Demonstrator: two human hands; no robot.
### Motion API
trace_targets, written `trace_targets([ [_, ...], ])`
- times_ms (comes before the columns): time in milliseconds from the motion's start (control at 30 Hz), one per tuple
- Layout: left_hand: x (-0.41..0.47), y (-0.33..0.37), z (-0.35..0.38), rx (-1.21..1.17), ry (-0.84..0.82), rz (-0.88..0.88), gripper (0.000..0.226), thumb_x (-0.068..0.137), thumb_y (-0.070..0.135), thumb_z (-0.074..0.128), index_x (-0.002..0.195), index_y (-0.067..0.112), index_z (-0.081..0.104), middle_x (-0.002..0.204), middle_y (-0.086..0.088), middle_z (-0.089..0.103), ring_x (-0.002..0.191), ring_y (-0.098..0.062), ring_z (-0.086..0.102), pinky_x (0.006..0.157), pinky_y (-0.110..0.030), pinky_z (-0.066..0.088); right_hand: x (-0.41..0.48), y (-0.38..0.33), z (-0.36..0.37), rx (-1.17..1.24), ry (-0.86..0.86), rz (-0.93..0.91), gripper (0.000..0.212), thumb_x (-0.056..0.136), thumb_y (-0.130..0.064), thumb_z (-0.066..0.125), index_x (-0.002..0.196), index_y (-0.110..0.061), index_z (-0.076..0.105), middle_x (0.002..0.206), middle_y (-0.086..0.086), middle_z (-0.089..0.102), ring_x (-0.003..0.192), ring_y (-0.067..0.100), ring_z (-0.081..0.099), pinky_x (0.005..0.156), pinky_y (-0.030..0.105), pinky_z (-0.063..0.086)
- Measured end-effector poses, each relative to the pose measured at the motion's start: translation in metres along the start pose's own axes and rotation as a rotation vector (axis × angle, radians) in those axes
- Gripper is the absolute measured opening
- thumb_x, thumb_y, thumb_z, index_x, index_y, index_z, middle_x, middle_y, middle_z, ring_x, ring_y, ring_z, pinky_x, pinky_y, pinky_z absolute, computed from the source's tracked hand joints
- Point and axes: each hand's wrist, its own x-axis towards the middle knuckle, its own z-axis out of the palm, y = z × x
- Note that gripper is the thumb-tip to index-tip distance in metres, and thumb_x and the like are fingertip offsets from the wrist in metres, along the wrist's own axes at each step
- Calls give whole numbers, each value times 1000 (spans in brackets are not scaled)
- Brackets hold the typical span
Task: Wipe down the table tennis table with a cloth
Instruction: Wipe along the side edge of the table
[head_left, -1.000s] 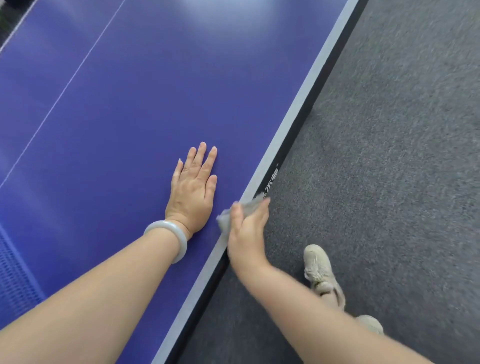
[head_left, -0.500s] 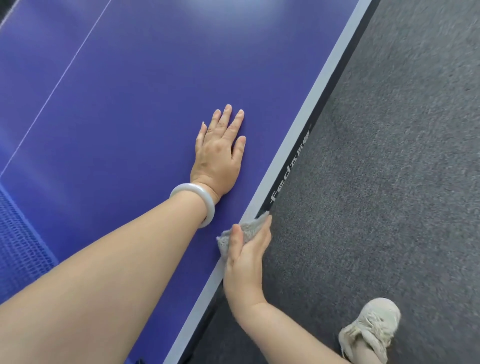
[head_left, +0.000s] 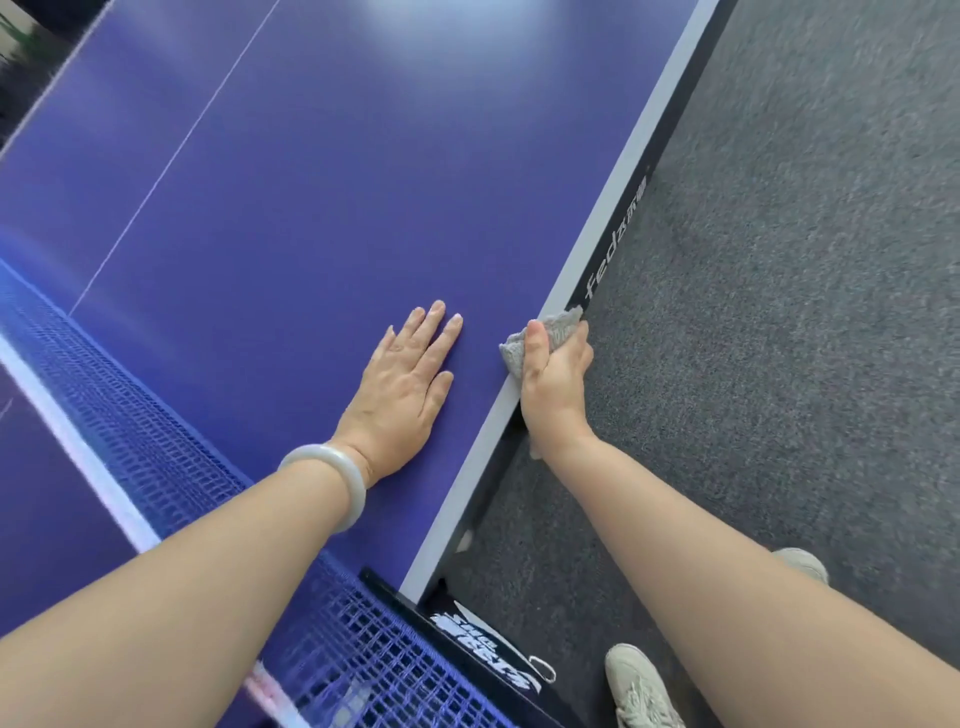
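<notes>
**Cloth at the rim, other palm planted flat**

She is bent over the blue table tennis table (head_left: 363, 156), working its side edge at centre right of the frame. Her right hand (head_left: 553, 379) pinches a grey cloth (head_left: 562, 326) over the pale border stripe (head_left: 602, 244). The thumb lies on top and the fingers curl down the dark side face, so I'd say the cloth is meant to catch both the top and the lip in one pass.

Her left hand (head_left: 400, 395) lies flat on the blue just beside it, fingers straight and holding nothing. It looks like a brace for her weight, with the pale bangle (head_left: 337, 483) at the wrist. The net (head_left: 156, 415) crosses the lower left, and its clamp (head_left: 483, 654) sits at bottom centre. Her shoes (head_left: 639, 686) stand on grey carpet (head_left: 779, 312) at lower right — close in, which suits a short reach.
</notes>
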Motion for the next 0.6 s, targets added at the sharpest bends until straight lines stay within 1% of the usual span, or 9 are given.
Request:
trace_targets([
  [200,-21,-2,12,46,72,-76,63,97,40,5,156,21,12,164,4,5,152,-15,2,124,-39,2,-63,11,25,-4,-10,257,84,103,-47,39,156,-2,-8,164,18,7,151,29,12,119,35,14],
  [267,-22,-2,11,44,75,-74,63,97,40,5,157,21,13,164,4,6,152,-15,3,124,-38,2,-92,24,37,4,-100,455,88,102,-49,42,155,0,-7,164,18,11,151,31,16,121,39,16],
  [333,-23,-2,12,46,74,-79,62,97,39,6,157,22,12,164,5,6,152,-14,2,124,-37,1,-110,28,46,70,-132,676,87,98,-53,49,154,-1,8,159,19,25,145,34,29,119,44,24],
  [367,-23,-2,13,50,73,-80,61,98,38,7,157,23,11,164,5,5,152,-13,1,124,-37,0,-113,27,47,136,-137,752,80,97,-52,53,151,-2,22,153,18,35,140,33,38,117,45,29],
  [433,-23,-2,13,50,71,-78,61,98,38,8,157,24,11,164,6,5,152,-13,1,124,-37,1,-109,18,42,256,-262,791,42,98,-41,54,125,-8,52,131,12,53,120,27,54,112,42,38],
  [467,-23,-3,13,46,71,-77,61,97,39,7,157,24,11,164,6,6,152,-13,2,124,-37,1,-104,10,35,321,-364,796,22,100,-31,53,105,-10,58,115,12,58,103,27,58,110,41,40],
  [500,-23,-3,13,43,75,-75,62,97,40,6,156,24,12,163,6,5,152,-13,2,124,-37,1,-96,1,27,358,-417,821,16,99,-23,52,92,-9,56,100,14,57,87,28,56,105,38,42],
  [567,-23,-3,13,31,83,-69,62,96,41,6,156,24,12,163,8,4,151,-12,2,124,-37,2,-73,-26,8,297,-392,900,22,97,-16,54,79,-4,51,80,15,49,70,30,43,95,37,42],
  [600,-23,-3,13,24,86,-66,62,97,41,6,156,24,12,162,9,3,151,-11,2,124,-37,2,-56,-42,-1,278,-332,907,23,96,-12,56,76,-2,51,74,15,47,66,29,39,81,31,46],
])
